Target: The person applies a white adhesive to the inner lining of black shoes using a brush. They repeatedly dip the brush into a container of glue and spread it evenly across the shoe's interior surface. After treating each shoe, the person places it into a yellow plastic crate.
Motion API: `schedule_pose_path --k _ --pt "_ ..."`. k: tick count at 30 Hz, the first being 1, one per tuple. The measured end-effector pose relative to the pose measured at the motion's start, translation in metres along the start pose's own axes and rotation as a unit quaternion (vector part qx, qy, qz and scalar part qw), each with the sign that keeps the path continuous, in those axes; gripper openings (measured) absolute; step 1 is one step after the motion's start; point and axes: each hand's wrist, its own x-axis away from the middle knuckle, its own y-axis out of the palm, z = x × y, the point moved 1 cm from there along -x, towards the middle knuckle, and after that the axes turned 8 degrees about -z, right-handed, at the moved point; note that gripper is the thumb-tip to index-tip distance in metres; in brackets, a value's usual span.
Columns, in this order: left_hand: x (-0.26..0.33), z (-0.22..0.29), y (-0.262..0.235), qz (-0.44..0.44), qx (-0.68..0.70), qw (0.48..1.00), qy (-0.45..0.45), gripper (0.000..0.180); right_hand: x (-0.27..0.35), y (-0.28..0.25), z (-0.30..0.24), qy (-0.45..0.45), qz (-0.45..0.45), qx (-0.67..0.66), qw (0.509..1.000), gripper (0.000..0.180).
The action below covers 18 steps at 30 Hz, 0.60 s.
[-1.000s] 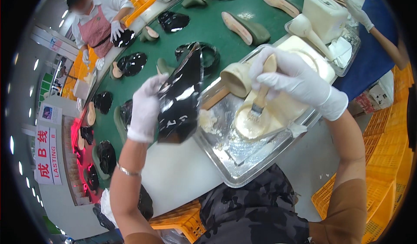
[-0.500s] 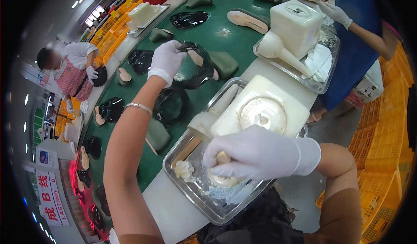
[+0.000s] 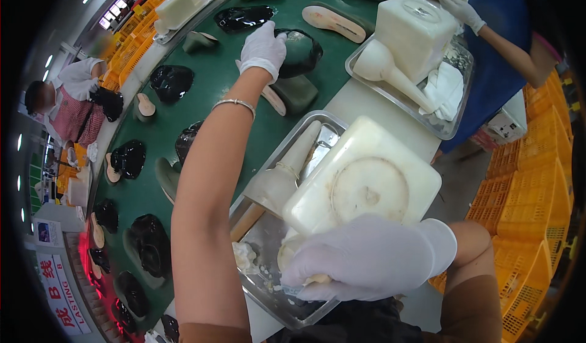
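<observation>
My left hand (image 3: 264, 51), in a white glove, grips the edge of a glossy black shoe upper (image 3: 300, 54) over the green worktop (image 3: 226, 114). Its fingertips are partly hidden. Beside that upper lie a dark green shoe last (image 3: 295, 94) and a pale insole (image 3: 274, 101). My right hand (image 3: 366, 259), also gloved, is closed around a brush (image 3: 318, 279) with a wooden handle; a bit of bluish-white bristle shows below. It is held low over a metal tray (image 3: 268, 282), against a white plastic container (image 3: 372, 178) lying in the tray.
A white plastic scoop-like piece (image 3: 278, 181) lies in my tray near dried white lumps (image 3: 245, 257). A second tray (image 3: 448, 126) holds another white container (image 3: 415, 35) and a cloth (image 3: 444, 90). Other uppers and lasts line the worktop. Co-workers stand left and right; yellow crates (image 3: 519, 184) are stacked at right.
My left hand has moved right and away from me with the black upper, which now sits beyond the green last. My right hand has come nearer with the brush. The view has shifted.
</observation>
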Motion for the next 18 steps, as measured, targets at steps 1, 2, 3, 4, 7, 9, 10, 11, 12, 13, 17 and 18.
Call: schedule_pose_path --k 1,2,3,4,7,9,10,11,12,13,17,18 --pt "0.001 0.0 -0.003 0.014 -0.017 0.999 0.027 0.032 0.0 -0.002 -0.002 0.008 0.002 -0.005 1.0 0.012" --pt "0.004 -0.001 -0.007 0.029 -0.034 0.998 0.053 0.032 0.001 -0.001 -0.002 0.025 0.005 -0.003 1.0 0.012" --pt "0.012 -0.004 -0.011 0.038 -0.03 0.997 0.068 0.029 0.002 0.0 -0.002 0.042 0.006 -0.001 0.999 0.012" --pt "0.02 -0.01 -0.017 0.028 -0.032 0.996 0.077 0.028 0.002 0.001 -0.003 0.055 0.009 0.001 0.998 0.013" --pt "0.062 -0.035 -0.046 0.008 -0.034 0.994 0.101 0.022 0.0 -0.002 -0.003 0.028 0.014 -0.031 0.999 0.014" --pt "0.101 -0.055 -0.058 0.007 -0.001 0.994 0.107 0.021 0.0 -0.003 -0.004 0.034 0.028 -0.04 0.998 0.014" --pt "0.124 -0.062 -0.065 0.013 0.022 0.994 0.109 0.021 0.0 -0.004 -0.004 0.037 0.035 -0.046 0.998 0.014" --pt "0.151 -0.068 -0.077 -0.003 0.048 0.996 0.077 0.023 -0.001 -0.004 -0.003 0.038 0.035 -0.05 0.997 0.014" --pt "0.18 -0.073 -0.087 -0.009 0.067 0.996 0.054 0.023 -0.002 -0.004 -0.004 0.04 0.034 -0.055 0.997 0.014" --pt "0.207 -0.083 -0.094 -0.003 0.086 0.995 0.045 0.024 -0.002 -0.004 -0.004 0.044 0.033 -0.058 0.997 0.013" --pt "0.345 -0.094 -0.145 -0.052 0.176 0.977 -0.108 0.036 -0.005 -0.001 -0.005 0.067 0.037 -0.103 0.992 0.013" --pt "0.376 -0.1 -0.156 -0.061 0.187 0.968 -0.153 0.038 -0.004 -0.001 -0.003 0.045 0.062 -0.124 0.989 0.013"
